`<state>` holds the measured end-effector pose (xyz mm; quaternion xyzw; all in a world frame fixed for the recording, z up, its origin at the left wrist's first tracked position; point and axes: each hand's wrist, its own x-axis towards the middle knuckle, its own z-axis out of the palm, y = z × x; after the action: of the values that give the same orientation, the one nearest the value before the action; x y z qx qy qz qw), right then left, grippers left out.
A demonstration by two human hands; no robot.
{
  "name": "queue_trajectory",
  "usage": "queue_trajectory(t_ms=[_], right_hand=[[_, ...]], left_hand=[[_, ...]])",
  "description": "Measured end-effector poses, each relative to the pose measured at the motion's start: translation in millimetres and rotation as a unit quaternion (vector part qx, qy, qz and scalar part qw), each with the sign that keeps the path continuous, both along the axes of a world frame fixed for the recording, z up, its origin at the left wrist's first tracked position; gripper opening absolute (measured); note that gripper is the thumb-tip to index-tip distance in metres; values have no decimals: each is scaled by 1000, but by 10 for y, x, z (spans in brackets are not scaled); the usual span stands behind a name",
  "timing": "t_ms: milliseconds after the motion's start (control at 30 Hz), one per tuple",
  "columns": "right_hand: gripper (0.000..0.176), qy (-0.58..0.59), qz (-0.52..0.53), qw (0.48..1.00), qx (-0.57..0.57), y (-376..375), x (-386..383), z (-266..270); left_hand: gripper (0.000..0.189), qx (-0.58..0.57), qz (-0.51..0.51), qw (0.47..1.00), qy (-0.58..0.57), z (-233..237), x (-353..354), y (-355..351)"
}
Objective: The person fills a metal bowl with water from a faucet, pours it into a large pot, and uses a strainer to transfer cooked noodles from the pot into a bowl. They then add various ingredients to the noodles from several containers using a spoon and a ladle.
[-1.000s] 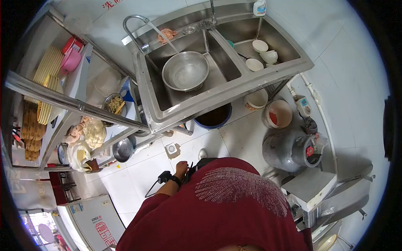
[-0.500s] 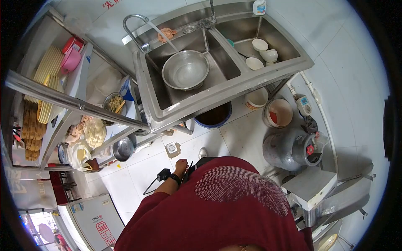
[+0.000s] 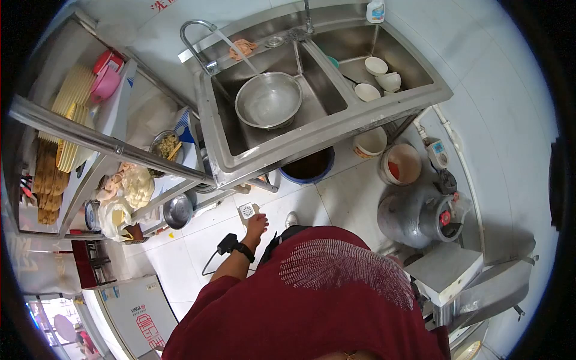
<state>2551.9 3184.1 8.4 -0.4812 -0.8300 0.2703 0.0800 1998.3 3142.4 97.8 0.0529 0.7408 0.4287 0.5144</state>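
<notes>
My left hand (image 3: 258, 224) hangs over the floor in front of the sink, its fingers loosely bent and a little apart, with nothing in them. A black strap with a small black box and cable (image 3: 228, 244) sits at its wrist. My right hand is out of sight. Beyond the left hand, a metal basin (image 3: 247, 96) stands in the left bowl of the steel sink (image 3: 288, 143). Water runs into it from the curved faucet (image 3: 192, 25). Several white bowls (image 3: 367, 92) lie in the right sink bowl.
At left, a metal rack (image 3: 90, 135) carries stacked plates, a pink cup (image 3: 106, 83) and food. Under the sink are a blue-rimmed tub (image 3: 307, 178) and two buckets (image 3: 369, 143). A gas cylinder (image 3: 403, 216) stands at right. A white appliance (image 3: 129, 306) is at lower left.
My left hand has moved forward, toward the sink, and its fingers have loosened. The whole view has shifted slightly. Water keeps running into the basin.
</notes>
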Motion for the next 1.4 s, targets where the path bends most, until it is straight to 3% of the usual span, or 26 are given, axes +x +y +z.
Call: queue_trajectory(t_ms=[67,100,133,200,333,400,533,600,667,733,800,833,1000,1100,1167,1200,1267,1300,1367,1400], right_hand=[[20,34,7,999,-23,269,-146,289],[16,240,-241,908,-245,436,-344,592],[14,404,-450,670,-430,622,-524,849],[17,419,-450,695,-373,1044,-801,1179],[14,369,-286,830,-306,2021,-1360,1876],[16,400,-249,834,-286,2386,-1801,2323],[17,435,-175,831,-300,2843,-2721,3081],[17,422,-151,840,-306,3013,-3172,3224],[17,387,-112,842,-359,3220,-3583,3151],[18,362,-102,846,-379,3399,-3941,2961],[18,334,-93,848,-402,3580,-4289,2812],[20,319,-113,845,-414,3656,-4448,2745],[28,321,-183,808,-460,4075,-4937,2120],[37,322,-262,788,-454,4228,-5092,1722],[46,257,-294,814,-430,4334,-5190,1563],[46,253,-300,811,-434,4366,-5225,1504],[50,244,-327,804,-433,4413,-5287,1422],[50,242,-331,802,-435,4458,-5301,1356],[46,180,-297,839,-419,4526,-5360,1186],[46,180,-299,837,-421,4550,-5398,1109]], left_hand=[[20,41,-30,998,25,424,-33,231],[20,60,-52,996,33,673,-68,353],[20,116,-65,990,46,838,-153,451],[18,203,-81,971,93,1313,-333,686],[17,337,-55,916,209,2353,-829,1257],[16,368,-4,902,226,2778,-1042,1590],[17,371,37,896,241,2986,-1597,2288],[18,356,26,903,238,2861,-1843,2591],[20,338,21,912,230,2616,-2032,2842],[12,240,-19,953,184,2379,-2204,3086],[14,194,-14,961,197,2200,-2377,3330],[16,144,-18,967,209,2080,-2488,3426],[27,118,47,978,166,1582,-3153,3972],[28,108,123,984,69,1475,-3369,4240],[24,143,176,972,-58,1455,-3491,4366],[24,136,173,974,-61,1465,-3553,4409],[16,207,224,940,-156,1452,-3695,4449],[16,202,223,941,-158,1431,-3741,4434],[11,211,130,951,-183,1385,-3923,4370],[9,210,77,928,-298,1342,-4092,4344]])
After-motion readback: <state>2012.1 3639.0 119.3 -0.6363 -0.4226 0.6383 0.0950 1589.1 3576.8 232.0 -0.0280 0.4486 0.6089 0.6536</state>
